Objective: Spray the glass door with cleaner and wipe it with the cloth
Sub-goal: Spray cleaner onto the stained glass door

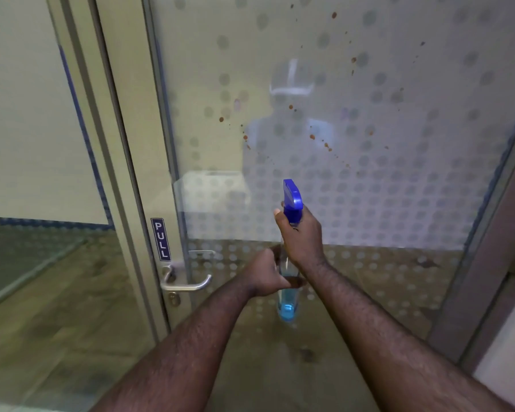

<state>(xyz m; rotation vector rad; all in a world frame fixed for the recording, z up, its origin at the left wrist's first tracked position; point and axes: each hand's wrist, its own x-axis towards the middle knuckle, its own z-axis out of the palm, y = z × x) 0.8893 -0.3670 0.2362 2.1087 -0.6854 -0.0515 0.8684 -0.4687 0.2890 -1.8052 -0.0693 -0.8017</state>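
1. Two bare forearms reach up from the bottom edge and meet at the middle, in front of the door.
2. The left hand [265, 273] is curled closed around the lower body of the spray bottle [289, 263], its fingers wrapped round the clear barrel.
3. The right hand [302, 234] is closed on the bottle's neck, just under the blue trigger head [292, 199], with its fingers hidden on the far side.
4. The bottle stands nearly upright between the two hands; a little blue liquid [287, 310] sits in its bottom, below the left hand, and the rest of the barrel looks clear.
5. The nozzle end of the blue head points up and away, toward the glass.
6. Beyond the hands is the glass door [369, 188], patterned with rows of frosted dots that grow denser lower down.
7. Brown spots [312, 137] are scattered over the upper half of the pane, from the left centre up toward the top right.
8. To the left, on the door's frame, a metal lever handle [188, 285] sits below a dark sign reading PULL [161, 239], with a keyhole under the handle.
9. A faint reflection of a person shows in the glass above the bottle.
10. A wood-look floor [57, 337] shows through the lower glass and the side panel on the left.
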